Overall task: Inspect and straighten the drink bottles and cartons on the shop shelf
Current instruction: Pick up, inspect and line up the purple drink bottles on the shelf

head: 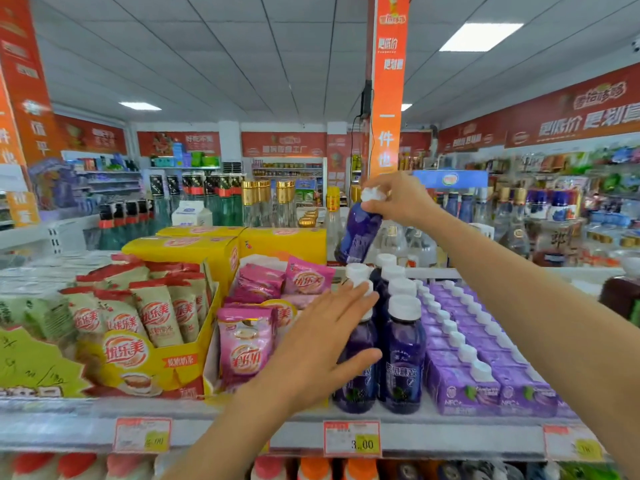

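Observation:
My right hand point(398, 199) grips the white cap of a purple drink bottle point(358, 233) and holds it tilted in the air above the shelf. Below it, two rows of the same purple bottles with white caps point(403, 355) stand upright on the shelf point(242, 427). My left hand point(322, 341) is spread flat, its fingers resting against the front left bottle point(356, 375) and its cap. Right of the bottles, purple cartons with white caps point(485, 382) stand in several rows running to the back of the shelf.
Pink sachet packs point(246, 344) in a white box and a yellow display box of beige packs point(152, 341) fill the shelf's left side. Price tags point(351, 438) hang on the shelf's front edge. Glass bottles point(263, 202) stand behind. More bottles sit on the shelf below.

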